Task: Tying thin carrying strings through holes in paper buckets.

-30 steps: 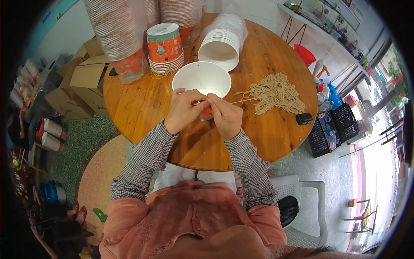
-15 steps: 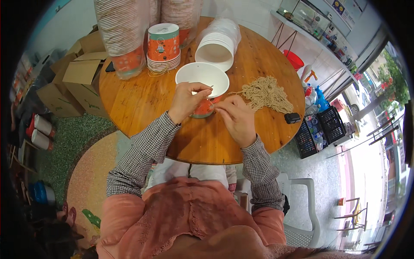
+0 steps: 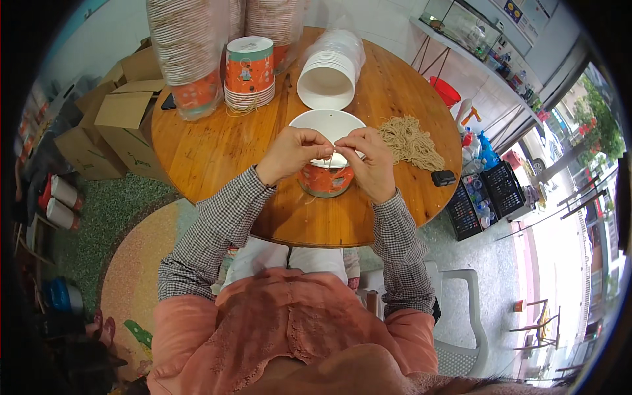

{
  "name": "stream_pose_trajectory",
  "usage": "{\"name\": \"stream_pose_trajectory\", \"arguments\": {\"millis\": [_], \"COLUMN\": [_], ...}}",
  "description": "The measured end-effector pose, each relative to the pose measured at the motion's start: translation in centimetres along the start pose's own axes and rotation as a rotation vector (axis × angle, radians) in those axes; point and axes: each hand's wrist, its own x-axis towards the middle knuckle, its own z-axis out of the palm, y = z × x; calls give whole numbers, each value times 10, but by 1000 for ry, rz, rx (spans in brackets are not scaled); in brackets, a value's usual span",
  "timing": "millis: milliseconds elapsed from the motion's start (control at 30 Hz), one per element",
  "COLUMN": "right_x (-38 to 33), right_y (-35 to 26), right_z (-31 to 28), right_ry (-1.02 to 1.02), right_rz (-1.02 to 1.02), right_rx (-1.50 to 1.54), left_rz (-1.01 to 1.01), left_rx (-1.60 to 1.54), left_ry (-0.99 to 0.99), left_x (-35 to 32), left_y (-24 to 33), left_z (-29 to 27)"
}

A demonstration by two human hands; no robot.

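Judging by the pinch: fingertip work on a thin cord (image 3: 330, 160) at the orange bucket (image 3: 326, 183), near edge of the desk (image 3: 283, 220). Left hand (image 3: 294, 155) and right hand (image 3: 372, 164) pinched, apparently both on cord. Next move calls for fine fingertip control.

A salmon-pink top (image 3: 247, 322), its front lined with what appears to be crinkled trim (image 3: 295, 322), is worn with finely checked dark-and-white sleeves (image 3: 227, 214), wrist-length and wrinkled, and white trousers (image 3: 318, 262).
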Motion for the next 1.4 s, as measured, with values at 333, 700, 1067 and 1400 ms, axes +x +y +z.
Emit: {"name": "stream_pose_trajectory", "arguments": {"millis": [333, 700, 1067, 1400], "right_x": [-14, -46, -57, -55], "right_y": [14, 26, 32, 18], "right_z": [-19, -2, 9, 10], "right_ry": [162, 249, 313, 336], "right_rz": [118, -7, 308, 300], "right_rx": [129, -61, 323, 431], "left_rz": [-90, -126, 85, 53], "left_rx": [-33, -20, 359, 256], "left_ry": [-73, -94, -212, -84], "left_x": [6, 6, 5, -10], "left_y": [2, 8, -1, -1], "left_z": [11, 22, 30, 27]}}
